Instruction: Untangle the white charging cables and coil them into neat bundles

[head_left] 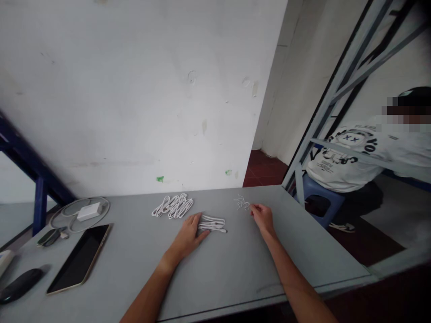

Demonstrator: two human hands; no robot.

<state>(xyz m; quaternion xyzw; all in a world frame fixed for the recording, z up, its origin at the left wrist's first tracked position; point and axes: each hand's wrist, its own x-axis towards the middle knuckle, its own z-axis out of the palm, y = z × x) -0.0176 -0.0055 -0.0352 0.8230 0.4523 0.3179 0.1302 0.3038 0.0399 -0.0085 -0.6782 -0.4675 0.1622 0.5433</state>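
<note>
On the grey table, a coiled white cable (214, 223) lies with its left end under the fingers of my left hand (189, 234). The thumb rests along the near side of the coil. Behind and to the left lie more coiled white cables (173, 206), bunched together. My right hand (262, 217) has its thumb and forefinger pinched together at the right edge of a small pile of thin white ties (243, 203). Whether a tie is between the fingertips is too small to tell.
At the left are a tablet (79, 259), a white charger (89, 211) with its cable, a dark mouse-like object (20, 285) and a small dark cable bundle. A white wall stands behind the table (222, 269). A person (350, 152) sits beyond the metal frame at right.
</note>
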